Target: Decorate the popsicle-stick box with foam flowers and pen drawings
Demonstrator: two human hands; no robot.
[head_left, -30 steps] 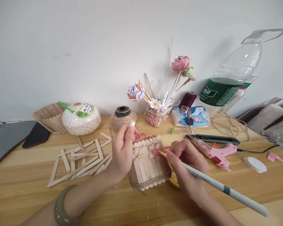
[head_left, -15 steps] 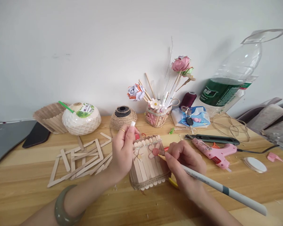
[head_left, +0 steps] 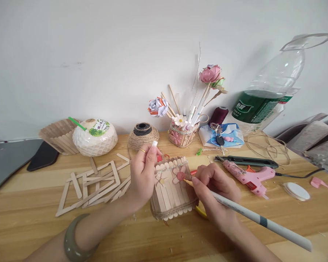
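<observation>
A pot made of craft sticks [head_left: 169, 198] stands tilted in front of me, with twine round its lower edge and a beaded strand near the top. Wooden flowers decorate its side; the right one has a reddish-pink centre [head_left: 180, 176]. My left hand [head_left: 143, 174] is closed on the pot's left side, and a small white piece [head_left: 154, 143] sticks up at its thumb tip. In my right hand [head_left: 217, 193] is a grey-white marker [head_left: 243, 211], gripped like a pen. Its yellowish tip end touches or nearly touches the flower's centre.
Loose craft sticks [head_left: 98, 185] lie left, near a white coconut [head_left: 95, 137] with a green straw. Behind are a twine spool [head_left: 143, 136] and a decorated pot of paper flowers [head_left: 183, 135]. At right lie a utility knife [head_left: 247, 161], pink glue gun [head_left: 251, 177] and large bottle [head_left: 262, 98].
Almost nothing differs. The marker's rear end has shifted very slightly right and down, while its tip stays by the flower centre. My left hand keeps its hold.
</observation>
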